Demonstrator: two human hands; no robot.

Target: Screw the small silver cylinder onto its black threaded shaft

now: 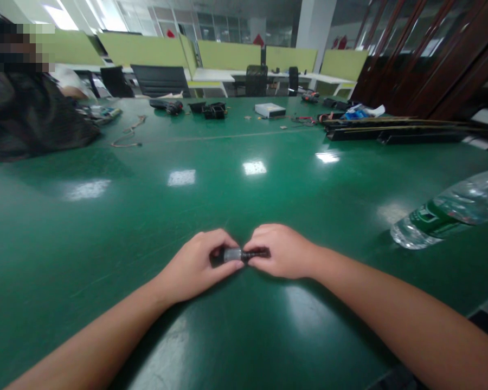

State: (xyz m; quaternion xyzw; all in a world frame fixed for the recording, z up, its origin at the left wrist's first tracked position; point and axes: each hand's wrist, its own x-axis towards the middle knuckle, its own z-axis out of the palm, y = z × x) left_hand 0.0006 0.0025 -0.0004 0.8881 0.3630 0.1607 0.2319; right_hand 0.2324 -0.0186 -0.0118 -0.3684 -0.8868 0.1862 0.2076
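Observation:
A small dark cylindrical piece [232,254] with a grey band and a narrower, ribbed right end lies between my two hands, low over the green table [211,206]. My left hand [201,260] is closed around its thicker left part, thumb along the near side. My right hand [278,252] pinches the narrow dark end between thumb and fingers. The fingertips of the two hands almost meet at the middle of the piece. Part of it is hidden in the fingers, and its exact kind cannot be made out.
A clear plastic bottle [447,214] with a green label lies on its side at the right. Along the far edge are a white box [270,110], black parts [214,110], a cable [128,132] and long dark strips [366,130]. A person [32,103] is at the far left.

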